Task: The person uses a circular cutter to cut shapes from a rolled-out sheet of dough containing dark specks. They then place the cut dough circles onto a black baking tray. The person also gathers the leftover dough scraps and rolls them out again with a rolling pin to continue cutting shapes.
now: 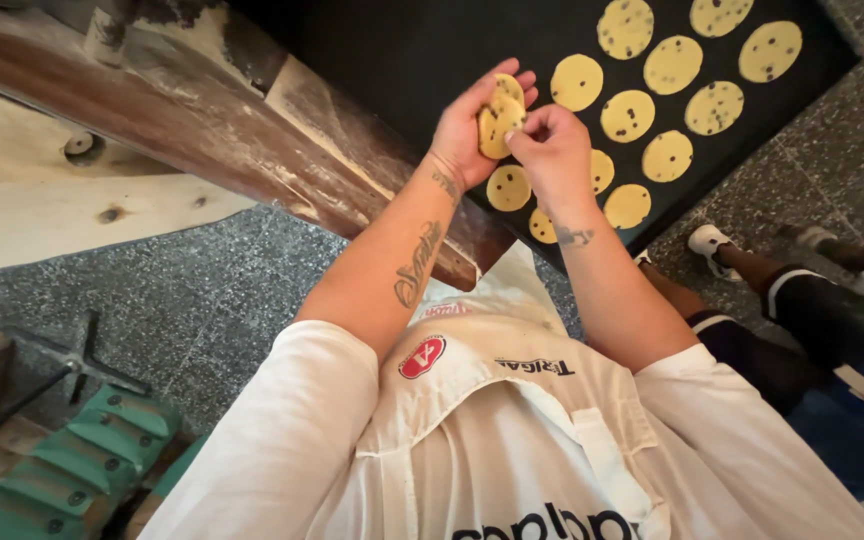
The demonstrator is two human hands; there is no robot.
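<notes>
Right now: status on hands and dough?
Left hand and right hand both pinch one dough disc. Black tray beneath, discs in rows. Nothing blocking.

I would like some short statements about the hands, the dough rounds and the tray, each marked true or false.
1. Both hands hold dough rounds above the tray. True: the left hand and the right hand meet on the yellow dough rounds.
2. The baking tray is white. False: it is black.
3. The rounds on the tray have dark specks. True.
4. The tray is completely filled. False: its left part is bare.
5. The floor is wooden. False: it is grey speckled stone.
</notes>
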